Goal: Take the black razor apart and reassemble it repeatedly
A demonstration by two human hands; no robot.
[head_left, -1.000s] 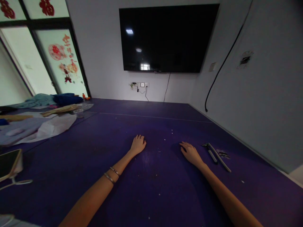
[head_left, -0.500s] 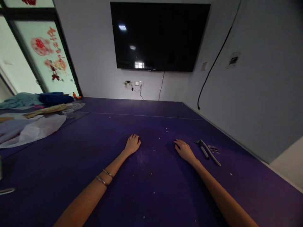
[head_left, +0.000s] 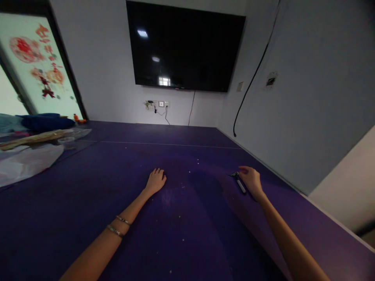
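From here I watch the left hand (head_left: 155,181) lie on the purple bench (head_left: 149,253), its fingers released and loosely bent. The right hand (head_left: 252,181) is over the pliers (head_left: 241,185), covering part of them — I cannot tell whether its fingers grasp them. The pliers are on the bench's right side, well apart from the left hand.

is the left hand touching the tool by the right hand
Apart: the head view shows a wide stretch of purple surface between the left hand and the tool.
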